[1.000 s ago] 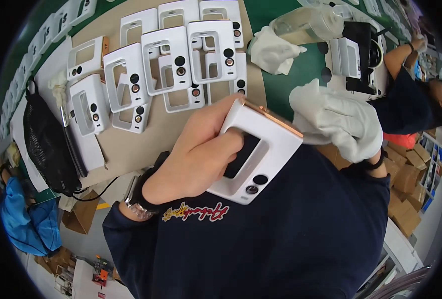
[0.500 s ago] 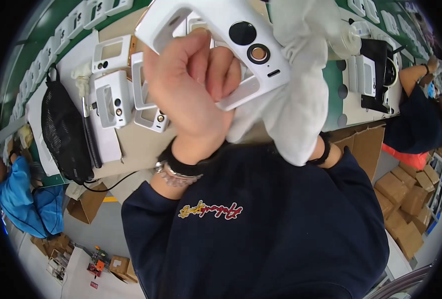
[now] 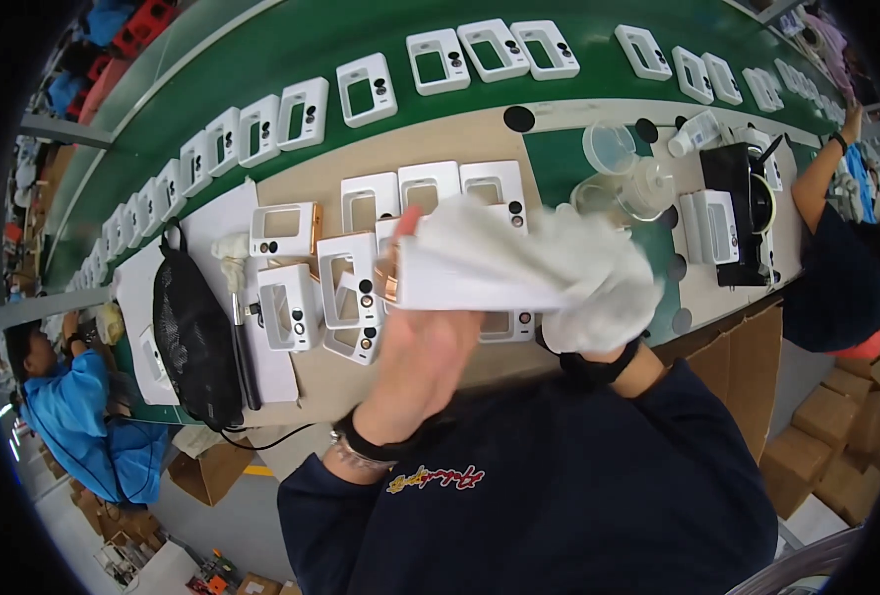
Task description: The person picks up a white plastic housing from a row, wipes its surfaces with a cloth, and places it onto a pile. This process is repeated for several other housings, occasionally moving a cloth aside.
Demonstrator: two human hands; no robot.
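Head view: wiping step in hand, by the look of it. Left hand bare, fingers curled round the near edge of a white plastic panel, raised above the table. Right hand in a white cloth glove, clamped over the panel's right end. Next move, at a guess: steady grip, careful turn. Finished-looking white frames just beyond.

We see our white cloth hiding most of the panel; motion blurs our left hand.
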